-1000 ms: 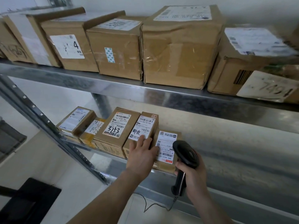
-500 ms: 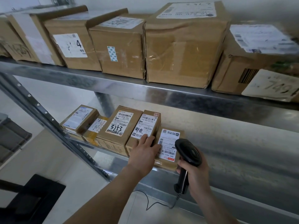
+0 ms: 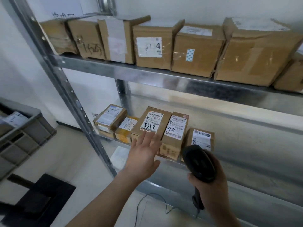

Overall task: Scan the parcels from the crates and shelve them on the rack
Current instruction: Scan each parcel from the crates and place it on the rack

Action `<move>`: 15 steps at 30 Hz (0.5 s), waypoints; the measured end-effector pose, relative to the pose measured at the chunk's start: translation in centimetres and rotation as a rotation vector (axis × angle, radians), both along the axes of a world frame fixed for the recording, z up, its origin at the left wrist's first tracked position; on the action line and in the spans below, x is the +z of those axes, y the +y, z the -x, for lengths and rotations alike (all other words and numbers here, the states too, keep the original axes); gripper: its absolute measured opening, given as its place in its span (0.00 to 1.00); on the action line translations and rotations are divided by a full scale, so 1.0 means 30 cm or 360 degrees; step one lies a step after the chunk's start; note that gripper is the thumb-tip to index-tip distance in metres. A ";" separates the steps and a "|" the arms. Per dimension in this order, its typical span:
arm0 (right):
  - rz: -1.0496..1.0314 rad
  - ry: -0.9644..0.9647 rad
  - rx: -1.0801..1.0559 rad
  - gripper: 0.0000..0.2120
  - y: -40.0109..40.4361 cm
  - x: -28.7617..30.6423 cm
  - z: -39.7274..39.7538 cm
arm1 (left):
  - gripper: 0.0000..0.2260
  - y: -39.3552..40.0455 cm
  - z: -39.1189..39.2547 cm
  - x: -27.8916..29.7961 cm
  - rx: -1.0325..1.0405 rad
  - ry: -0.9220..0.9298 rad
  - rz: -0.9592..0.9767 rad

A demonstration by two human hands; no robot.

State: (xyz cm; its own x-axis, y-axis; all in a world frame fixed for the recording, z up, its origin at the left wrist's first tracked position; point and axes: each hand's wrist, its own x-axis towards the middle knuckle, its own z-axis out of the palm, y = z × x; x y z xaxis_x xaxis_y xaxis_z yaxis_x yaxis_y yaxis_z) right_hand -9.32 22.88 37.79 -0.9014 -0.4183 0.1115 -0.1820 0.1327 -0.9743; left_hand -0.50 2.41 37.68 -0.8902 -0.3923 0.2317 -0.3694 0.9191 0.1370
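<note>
Five small brown cardboard parcels (image 3: 151,124) sit in a row on the lower shelf of the grey metal rack (image 3: 164,77); at twelve o'clock the upper shelf carries about seven large brown cartons (image 3: 198,51). The left hand (image 3: 144,154) hovers flat, fingers spread, before the parcel marked 3753. The right hand (image 3: 211,190) grips a black handheld scanner (image 3: 198,163). At nine o'clock, a grey plastic crate (image 3: 24,133) holds a labelled parcel.
</note>
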 end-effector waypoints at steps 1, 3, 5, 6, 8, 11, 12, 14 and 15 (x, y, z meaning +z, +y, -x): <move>-0.0022 0.0072 0.0041 0.38 -0.037 0.021 -0.053 | 0.31 -0.033 -0.061 0.009 0.0027 -0.0004 0.0019; -0.0031 0.0187 0.0152 0.39 -0.115 0.052 -0.163 | 0.30 -0.102 -0.197 0.027 0.0109 -0.0017 0.0026; -0.0013 0.0227 0.0249 0.43 -0.192 0.073 -0.275 | 0.32 -0.177 -0.344 0.040 0.0199 -0.0029 0.0015; -0.0001 0.0223 0.0283 0.45 -0.229 0.084 -0.331 | 0.31 -0.213 -0.421 0.048 0.0241 -0.0004 0.0010; 0.0024 0.0242 0.0381 0.40 -0.310 0.098 -0.438 | 0.30 -0.287 -0.578 0.061 0.0322 0.0029 -0.0005; 0.0009 0.0262 0.0530 0.32 -0.431 0.116 -0.591 | 0.29 -0.382 -0.803 0.074 0.0473 0.0032 -0.0026; 0.0022 0.0232 0.0575 0.33 -0.468 0.118 -0.635 | 0.29 -0.409 -0.872 0.083 0.0517 0.0043 -0.0031; 0.0054 0.0175 0.0652 0.37 -0.539 0.122 -0.712 | 0.28 -0.455 -0.997 0.101 0.0596 0.0063 -0.0032; 0.0060 0.0145 0.0688 0.38 -0.575 0.128 -0.751 | 0.27 -0.475 -1.053 0.110 0.0638 0.0062 -0.0030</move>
